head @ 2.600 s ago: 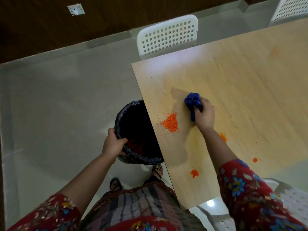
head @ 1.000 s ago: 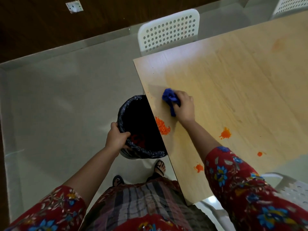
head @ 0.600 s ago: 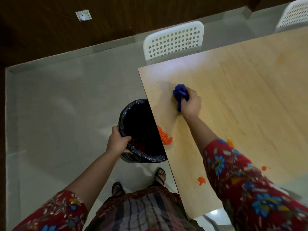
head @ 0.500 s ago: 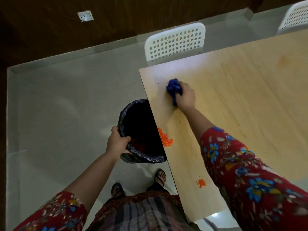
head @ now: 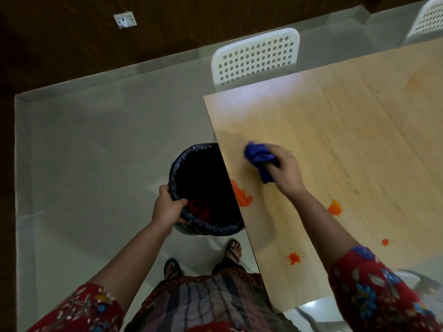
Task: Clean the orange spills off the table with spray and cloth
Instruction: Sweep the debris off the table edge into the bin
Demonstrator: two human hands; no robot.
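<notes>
My right hand [head: 286, 172] grips a crumpled blue cloth [head: 259, 158] and presses it on the light wooden table [head: 347, 140], just above a heap of orange crumbs [head: 242, 196] lying at the table's left edge. Three smaller orange spots sit nearer me: an orange splash [head: 335, 208], an orange blot [head: 293, 258] and a small orange dot [head: 385, 242]. My left hand [head: 167, 208] holds the rim of a black-lined bin [head: 191, 164] tucked under that table edge, below the crumbs. No spray bottle is in view.
A white perforated chair [head: 256, 59] stands at the table's far end, another chair back [head: 429, 17] at the top right. A white chair seat [head: 311, 312] shows under the near table corner. My sandalled feet stand on the grey floor [head: 96, 152] beside the bin.
My right hand swept the cloth back toward me and to the right, closer to the crumb heap. The heap had been pushed to the table edge earlier. My left hand stays on the bin.
</notes>
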